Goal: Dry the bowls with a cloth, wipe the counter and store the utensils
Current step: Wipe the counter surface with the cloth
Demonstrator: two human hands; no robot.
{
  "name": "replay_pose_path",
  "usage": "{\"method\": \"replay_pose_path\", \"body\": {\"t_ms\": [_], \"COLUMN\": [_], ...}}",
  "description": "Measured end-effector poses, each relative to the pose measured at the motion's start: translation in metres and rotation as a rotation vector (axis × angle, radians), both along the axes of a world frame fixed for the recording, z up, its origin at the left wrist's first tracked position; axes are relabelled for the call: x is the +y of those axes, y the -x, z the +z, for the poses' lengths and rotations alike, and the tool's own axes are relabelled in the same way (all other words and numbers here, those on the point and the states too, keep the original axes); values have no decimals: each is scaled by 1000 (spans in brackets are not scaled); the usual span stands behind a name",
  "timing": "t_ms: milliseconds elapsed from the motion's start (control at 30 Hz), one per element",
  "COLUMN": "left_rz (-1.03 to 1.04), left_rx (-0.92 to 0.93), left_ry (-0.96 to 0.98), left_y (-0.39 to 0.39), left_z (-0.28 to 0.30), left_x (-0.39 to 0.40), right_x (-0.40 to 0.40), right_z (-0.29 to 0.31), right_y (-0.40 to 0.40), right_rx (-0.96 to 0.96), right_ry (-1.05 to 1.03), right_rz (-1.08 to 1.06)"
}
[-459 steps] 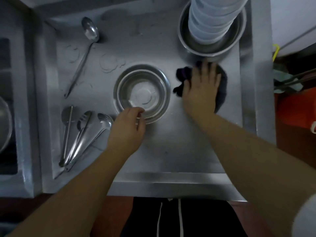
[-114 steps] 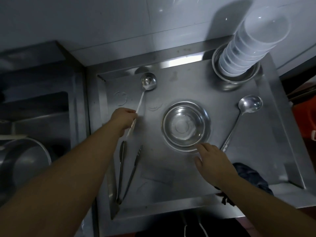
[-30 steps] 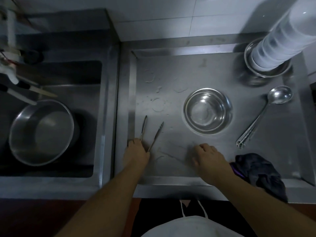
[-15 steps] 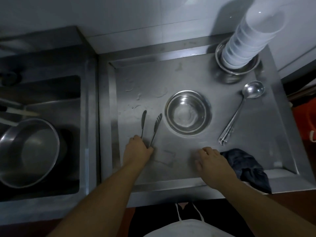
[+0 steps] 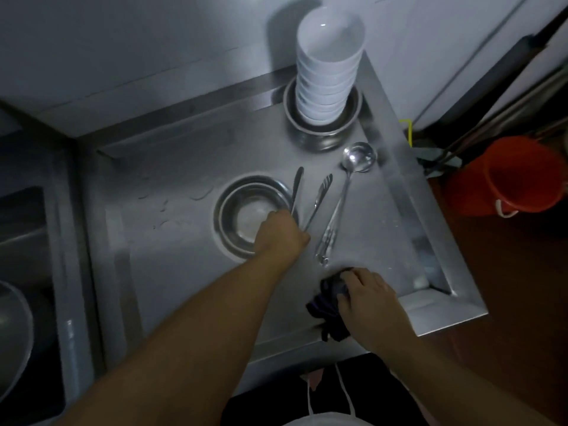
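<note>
Now, dim steel counter (image 5: 172,272) under a tiled wall, sink basin at left, orange bucket (image 5: 510,176) on the floor far right. White bowls (image 5: 329,66) stacked in a steel bowl at the far edge, another steel bowl (image 5: 246,210) mid-counter, ladles (image 5: 341,195) lying just right. Left hand (image 5: 279,235) clamped around tongs (image 5: 310,198) over that bowl's right rim; right hand (image 5: 368,296) curled onto the dark cloth (image 5: 329,305) at the near edge.

White bowls (image 5: 329,72); dark navy cloth (image 5: 330,302); silver counter (image 5: 184,272); orange-red bucket (image 5: 510,176).
</note>
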State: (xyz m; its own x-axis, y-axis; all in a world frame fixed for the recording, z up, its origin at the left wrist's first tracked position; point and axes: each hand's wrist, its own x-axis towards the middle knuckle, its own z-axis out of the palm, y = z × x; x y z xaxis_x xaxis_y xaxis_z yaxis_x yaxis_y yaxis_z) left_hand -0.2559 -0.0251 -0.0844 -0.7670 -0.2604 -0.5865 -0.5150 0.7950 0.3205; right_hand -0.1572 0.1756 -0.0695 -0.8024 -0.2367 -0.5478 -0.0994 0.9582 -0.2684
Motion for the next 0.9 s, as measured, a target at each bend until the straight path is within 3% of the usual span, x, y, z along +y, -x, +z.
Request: {"method": "replay_pose_path", "body": {"t_ms": [567,900], "left_rz": [60,5], "left_rx": [16,-3], "left_ry": [110,163], "left_y": [60,42], "left_z": [-29,-28], "left_x": [57,51], "right_x": [60,49], "right_z": [-30,-57], "right_y": [27,-15], "right_rx": [-38,-172], "right_ry": [182,118], "right_rz": [95,224]}}
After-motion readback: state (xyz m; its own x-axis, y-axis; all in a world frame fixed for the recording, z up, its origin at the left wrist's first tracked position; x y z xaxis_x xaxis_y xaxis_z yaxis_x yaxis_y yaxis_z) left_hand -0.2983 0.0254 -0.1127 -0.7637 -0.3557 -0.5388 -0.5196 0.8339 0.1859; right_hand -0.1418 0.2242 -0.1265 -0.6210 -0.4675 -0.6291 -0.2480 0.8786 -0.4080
